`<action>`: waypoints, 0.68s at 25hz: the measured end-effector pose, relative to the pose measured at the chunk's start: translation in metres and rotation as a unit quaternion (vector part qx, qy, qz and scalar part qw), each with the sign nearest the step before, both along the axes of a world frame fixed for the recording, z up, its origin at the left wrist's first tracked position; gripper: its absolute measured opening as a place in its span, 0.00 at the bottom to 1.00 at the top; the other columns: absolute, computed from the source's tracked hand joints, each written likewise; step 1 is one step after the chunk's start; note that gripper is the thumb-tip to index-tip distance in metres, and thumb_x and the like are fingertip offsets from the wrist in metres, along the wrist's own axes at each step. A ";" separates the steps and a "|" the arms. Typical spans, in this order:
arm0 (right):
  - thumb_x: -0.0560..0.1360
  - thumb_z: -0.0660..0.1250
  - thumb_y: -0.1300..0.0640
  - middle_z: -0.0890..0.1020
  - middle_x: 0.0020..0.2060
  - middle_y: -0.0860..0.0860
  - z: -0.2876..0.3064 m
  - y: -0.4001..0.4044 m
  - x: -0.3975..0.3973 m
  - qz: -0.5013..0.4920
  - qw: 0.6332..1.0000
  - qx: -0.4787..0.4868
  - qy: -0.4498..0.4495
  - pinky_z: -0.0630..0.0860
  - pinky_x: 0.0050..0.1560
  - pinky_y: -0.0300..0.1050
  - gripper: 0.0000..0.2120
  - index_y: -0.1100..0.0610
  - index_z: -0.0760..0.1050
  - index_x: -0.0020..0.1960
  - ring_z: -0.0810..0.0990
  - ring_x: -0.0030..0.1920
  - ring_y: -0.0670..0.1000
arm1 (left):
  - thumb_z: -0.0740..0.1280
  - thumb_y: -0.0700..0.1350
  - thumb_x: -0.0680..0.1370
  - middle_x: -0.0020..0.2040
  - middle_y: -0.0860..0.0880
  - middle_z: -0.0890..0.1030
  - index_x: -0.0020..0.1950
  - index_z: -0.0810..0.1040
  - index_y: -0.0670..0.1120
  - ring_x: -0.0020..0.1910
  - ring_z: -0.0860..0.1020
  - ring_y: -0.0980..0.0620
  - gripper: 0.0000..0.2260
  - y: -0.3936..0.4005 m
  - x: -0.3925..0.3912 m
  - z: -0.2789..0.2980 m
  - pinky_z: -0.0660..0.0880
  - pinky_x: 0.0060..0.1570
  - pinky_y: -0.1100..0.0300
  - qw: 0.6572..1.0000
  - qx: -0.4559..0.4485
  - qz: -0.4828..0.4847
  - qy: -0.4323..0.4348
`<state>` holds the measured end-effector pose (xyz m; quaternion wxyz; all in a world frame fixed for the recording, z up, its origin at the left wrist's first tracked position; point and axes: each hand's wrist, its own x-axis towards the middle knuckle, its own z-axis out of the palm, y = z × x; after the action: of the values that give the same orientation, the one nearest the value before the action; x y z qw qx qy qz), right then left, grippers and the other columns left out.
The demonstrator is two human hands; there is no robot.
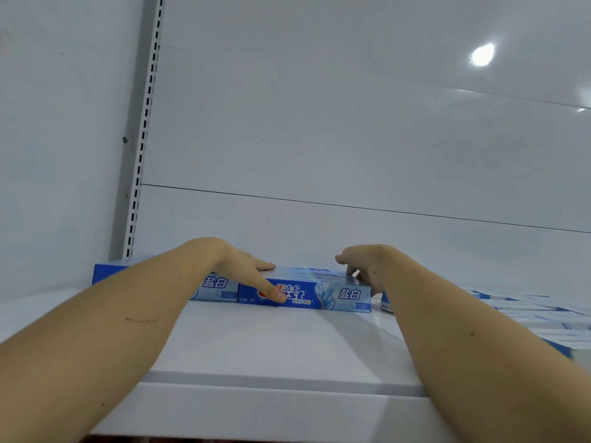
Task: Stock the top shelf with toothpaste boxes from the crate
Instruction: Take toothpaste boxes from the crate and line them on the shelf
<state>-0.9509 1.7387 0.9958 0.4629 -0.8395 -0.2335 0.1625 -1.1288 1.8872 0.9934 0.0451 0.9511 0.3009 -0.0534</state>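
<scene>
Both hands are seating a toothpaste box (319,295) deep on the top shelf (271,356), toward its back edge.

The box is looking light, stiff and slick, best taken by its two ends; the left hand (252,273) is lying flat-fingered over its left end, thumb on its front, while the right hand (361,263) is curling fingertips onto its right end. One boxed row (217,287) is sitting to its left, several boxes (527,314) lying toward the shelf's right edge, uncountable.

You see bright, even, cool light; a lamp glare spot (482,54) shines on the far right panel, soft shadows lie under your forearms, edges bend.
</scene>
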 end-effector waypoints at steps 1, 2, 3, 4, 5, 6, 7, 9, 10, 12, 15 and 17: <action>0.82 0.55 0.52 0.75 0.58 0.61 -0.001 -0.004 0.002 0.001 1.000 0.008 0.027 0.74 0.65 0.52 0.22 0.64 0.67 0.69 0.78 0.57 0.57 | 0.64 0.77 0.62 0.79 0.51 0.57 0.79 0.47 0.63 0.77 0.57 0.45 0.51 0.000 0.000 0.000 0.55 0.74 0.44 1.000 0.001 0.001 0.001; 0.81 0.54 0.51 0.76 0.52 0.61 -0.001 -0.005 -0.001 0.024 0.999 -0.036 0.023 0.76 0.62 0.53 0.21 0.64 0.68 0.67 0.80 0.54 0.58 | 0.64 0.77 0.62 0.79 0.51 0.57 0.79 0.48 0.62 0.77 0.57 0.45 0.51 0.000 0.000 0.000 0.55 0.75 0.44 1.000 0.001 0.001 0.002; 0.81 0.53 0.52 0.76 0.48 0.60 -0.001 -0.005 0.000 0.026 0.997 -0.074 -0.015 0.77 0.60 0.51 0.19 0.65 0.68 0.64 0.80 0.52 0.59 | 0.64 0.76 0.63 0.79 0.51 0.56 0.79 0.48 0.62 0.77 0.57 0.45 0.50 -0.001 0.000 0.001 0.55 0.75 0.45 1.000 0.000 0.001 0.002; 0.81 0.52 0.55 0.75 0.47 0.59 -0.001 -0.002 0.003 0.019 0.994 -0.094 -0.059 0.77 0.56 0.49 0.17 0.65 0.69 0.63 0.79 0.51 0.58 | 0.65 0.75 0.64 0.79 0.51 0.56 0.79 0.48 0.61 0.77 0.57 0.46 0.50 -0.001 -0.001 0.001 0.55 0.75 0.45 1.000 0.002 -0.001 0.004; 0.81 0.52 0.58 0.74 0.47 0.59 0.003 0.000 -0.001 0.011 0.988 -0.106 -0.115 0.75 0.53 0.47 0.16 0.65 0.69 0.63 0.77 0.50 0.58 | 0.64 0.75 0.64 0.79 0.51 0.55 0.80 0.48 0.60 0.77 0.56 0.46 0.50 -0.001 0.000 0.001 0.54 0.75 0.46 1.000 0.008 -0.005 0.009; 0.81 0.53 0.60 0.74 0.49 0.59 0.008 0.002 -0.009 -0.007 0.980 -0.100 -0.173 0.72 0.51 0.47 0.15 0.65 0.70 0.64 0.74 0.50 0.57 | 0.64 0.77 0.63 0.80 0.51 0.55 0.80 0.48 0.60 0.78 0.55 0.46 0.51 0.000 0.000 0.004 0.53 0.76 0.46 1.000 0.017 -0.012 0.016; 0.80 0.54 0.61 0.75 0.51 0.59 0.013 0.003 -0.016 -0.019 0.974 -0.067 -0.216 0.71 0.50 0.48 0.14 0.64 0.71 0.62 0.73 0.50 0.58 | 0.62 0.79 0.60 0.80 0.51 0.54 0.80 0.47 0.60 0.78 0.54 0.46 0.53 -0.001 0.000 0.006 0.52 0.76 0.45 0.999 0.024 -0.022 0.020; 0.78 0.57 0.61 0.76 0.53 0.58 0.028 -0.004 -0.024 -0.056 0.951 -0.006 -0.304 0.70 0.49 0.46 0.12 0.62 0.72 0.59 0.74 0.51 0.59 | 0.57 0.84 0.52 0.81 0.53 0.52 0.79 0.49 0.60 0.79 0.51 0.49 0.60 -0.010 0.002 0.014 0.47 0.77 0.44 0.998 0.006 -0.057 -0.011; 0.77 0.57 0.61 0.76 0.51 0.57 0.037 -0.012 -0.029 -0.065 0.938 0.005 -0.341 0.70 0.49 0.45 0.12 0.62 0.73 0.58 0.75 0.51 0.59 | 0.54 0.85 0.49 0.80 0.55 0.51 0.79 0.50 0.59 0.79 0.51 0.51 0.62 -0.018 0.003 0.020 0.45 0.77 0.44 0.995 -0.016 -0.082 -0.047; 0.76 0.59 0.59 0.75 0.47 0.56 0.059 -0.028 -0.032 -0.057 0.924 0.010 -0.379 0.72 0.48 0.46 0.09 0.61 0.73 0.52 0.77 0.47 0.59 | 0.51 0.86 0.48 0.80 0.57 0.52 0.79 0.53 0.57 0.79 0.51 0.54 0.64 -0.037 0.009 0.033 0.44 0.77 0.46 0.984 -0.063 -0.114 -0.120; 0.73 0.60 0.60 0.83 0.45 0.56 0.083 -0.071 -0.033 -0.042 0.921 -0.019 -0.386 0.80 0.43 0.48 0.07 0.61 0.76 0.44 0.81 0.40 0.57 | 0.50 0.85 0.51 0.79 0.55 0.57 0.79 0.56 0.57 0.78 0.54 0.52 0.60 -0.082 0.018 0.047 0.45 0.77 0.44 0.975 -0.083 -0.121 -0.167; 0.74 0.59 0.60 0.85 0.48 0.58 0.087 -0.108 -0.031 -0.015 0.923 -0.048 -0.382 0.81 0.45 0.51 0.13 0.62 0.80 0.51 0.84 0.46 0.59 | 0.51 0.86 0.50 0.78 0.54 0.60 0.79 0.56 0.57 0.78 0.55 0.51 0.62 -0.118 0.024 0.047 0.47 0.77 0.43 0.973 -0.089 -0.130 -0.167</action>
<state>-0.9816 1.6304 1.0828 0.3006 -0.8625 -0.3717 -0.1663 -1.1045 1.7693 1.0408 0.1723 0.9697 0.1569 0.0739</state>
